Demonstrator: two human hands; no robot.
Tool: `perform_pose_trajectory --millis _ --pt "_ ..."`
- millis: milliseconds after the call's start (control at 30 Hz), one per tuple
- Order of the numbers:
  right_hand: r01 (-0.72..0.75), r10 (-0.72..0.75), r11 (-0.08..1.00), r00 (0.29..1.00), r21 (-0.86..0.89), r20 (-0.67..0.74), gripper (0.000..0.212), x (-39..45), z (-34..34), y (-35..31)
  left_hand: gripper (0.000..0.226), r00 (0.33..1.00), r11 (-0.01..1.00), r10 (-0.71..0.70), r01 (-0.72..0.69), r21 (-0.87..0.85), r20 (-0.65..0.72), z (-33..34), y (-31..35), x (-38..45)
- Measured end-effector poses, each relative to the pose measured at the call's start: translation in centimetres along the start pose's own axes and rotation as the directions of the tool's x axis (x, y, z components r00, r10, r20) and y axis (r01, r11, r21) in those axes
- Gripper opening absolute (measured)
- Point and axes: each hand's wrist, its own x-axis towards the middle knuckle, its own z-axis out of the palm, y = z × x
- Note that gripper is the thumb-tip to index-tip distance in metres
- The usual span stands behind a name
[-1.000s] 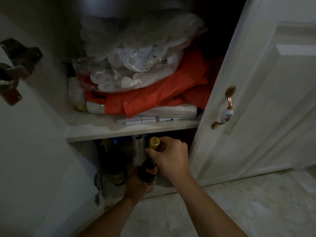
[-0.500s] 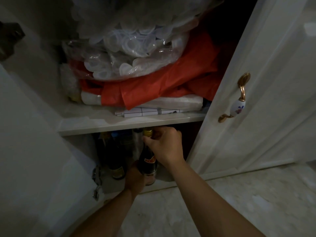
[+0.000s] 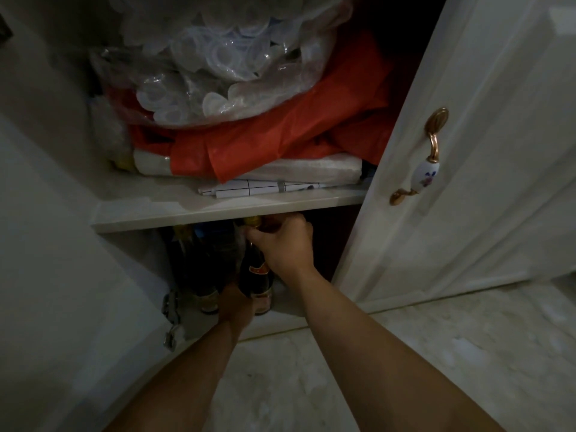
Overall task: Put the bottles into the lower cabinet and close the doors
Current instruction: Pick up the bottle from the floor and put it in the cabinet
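A: Two doors open: right door [image 3: 467, 151] swung wide, gold-and-ceramic handle [image 3: 420, 157] showing; left door [image 3: 46, 244] at frame edge.
B: Upper shelf [image 3: 218, 207]?
A: Loaded with red sheeting [image 3: 280, 141] under a clear bag of lids [image 3: 218, 67].
B: Lower compartment?
A: Dark bottle [image 3: 254, 275] upright near the front edge, beside other bottles [image 3: 199, 269].
B: Hands?
A: Right hand [image 3: 283, 244] wrapped around the neck. Left hand [image 3: 235, 307] at the base; finger closure not visible.
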Motion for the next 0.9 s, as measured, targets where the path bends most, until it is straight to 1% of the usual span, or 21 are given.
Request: perform_pose_trajectory --millis 67,100,167,233,300,400,433,467,500,533,567,633,667,700,733,767,800,833,867,900 --pt "0.006 -0.006 1.000 1.000 0.020 -0.007 0.029 -0.3 0.1 0.1 0.053 0.999 1.000 -0.015 0.015 -0.010 0.035 0.1 0.6 -0.4" --pt "0.011 -0.011 1.000 1.000 0.022 -0.007 0.027 -0.5 0.1 0.0 0.054 0.998 0.999 -0.024 0.026 -0.042 0.051 0.1 1.0 -0.8" --pt "0.014 -0.014 1.000 1.000 0.019 0.005 0.029 -0.8 0.0 0.2 0.064 0.998 0.996 -0.037 0.040 -0.077 0.051 0.1 1.2 -1.3" --pt "0.002 -0.002 1.000 1.000 -0.004 0.029 0.030 -0.9 -0.3 0.4 0.070 0.998 0.998 -0.041 0.043 -0.046 0.048 0.1 1.7 -1.7" --pt "0.004 0.000 0.997 0.998 -0.074 0.056 0.029 -1.3 -0.7 0.3 0.070 0.995 0.998 -0.058 0.059 -0.008 0.076 0.1 2.0 -1.9" --pt "0.020 0.002 0.970 0.996 -0.244 0.091 0.032 -2.2 -1.6 0.3 0.085 0.984 0.995 -0.088 0.079 0.060 0.155 -0.3 2.9 -2.2" --pt "0.013 0.015 0.955 0.996 -0.295 0.092 0.034 -2.6 -1.9 0.2 0.087 0.978 0.993 -0.108 0.099 0.059 0.181 -0.8 3.2 -2.3" --pt "0.006 0.030 0.936 0.995 -0.352 0.096 0.034 -2.9 -2.3 0.2 0.080 0.971 0.991 -0.136 0.136 0.014 0.199 -1.2 3.5 -2.3" --pt "-0.001 0.053 0.910 0.992 -0.414 0.114 0.031 -3.3 -2.7 0.1 0.068 0.962 0.974 -0.177 0.202 -0.105 0.209 -1.6 3.8 -2.4" --pt "-0.014 0.093 0.877 0.986 -0.480 0.141 0.027 -3.6 -3.1 -0.1 0.057 0.958 0.952 -0.196 0.237 -0.194 0.211 -2.0 4.9 -3.3" --pt "-0.027 0.144 0.834 0.975 -0.551 0.171 0.025 -4.0 -3.7 -0.3 0.054 0.962 0.933 -0.211 0.251 -0.257 0.174 -2.3 5.9 -4.3" --pt "-0.018 0.257 0.715 0.936 -0.699 0.239 0.029 -4.9 -4.9 -1.3 0.049 0.949 0.851 -0.285 0.315 -0.420 0.133 -2.6 8.6 -6.9" --pt "0.014 0.295 0.657 0.915 -0.754 0.273 0.031 -5.4 -5.6 -2.1 0.046 0.946 0.843 -0.313 0.316 -0.435 0.080 -2.6 10.2 -8.7" --pt "0.048 0.327 0.612 0.893 -0.790 0.308 0.032 -5.9 -6.3 -3.0 0.041 0.947 0.875 -0.321 0.290 -0.388 -0.017 -2.9 12.1 -11.0" --pt "0.078 0.363 0.578 0.867 -0.812 0.341 0.034 -6.5 -7.2 -4.3 0.031 0.949 0.945 -0.277 0.240 -0.222 -0.153 -2.7 13.4 -13.0" --pt "0.106 0.395 0.555 0.840 -0.825 0.373 0.036 -7.2 -8.0 -5.7 0.021 0.952 0.981 -0.190 0.191 -0.019 -0.239 -2.7 15.0 -15.6" --pt "0.126 0.417 0.546 0.816 -0.828 0.400 0.036 -7.8 -9.1 -7.4 0.021 0.958 0.974 -0.087 0.138 0.177 -0.273 -2.9 16.7 -18.2" --pt "0.137 0.426 0.556 0.800 -0.820 0.423 0.034 -8.4 -10.4 -9.4 0.028 0.968 0.956 -0.034 0.104 0.274 -0.248 -3.1 18.5 -20.7" --pt "0.131 0.428 0.581 0.790 -0.803 0.439 0.030 -9.0 -11.8 -11.7 0.032 0.981 0.937 0.005 0.063 0.343 -0.195 -3.4 20.5 -22.8" --pt "0.124 0.421 0.612 0.785 -0.781 0.455 0.026 -9.5 -13.5 -14.4 0.032 0.986 0.922 0.070 -0.007 0.388 -0.149 -4.0 22.8 -25.1"
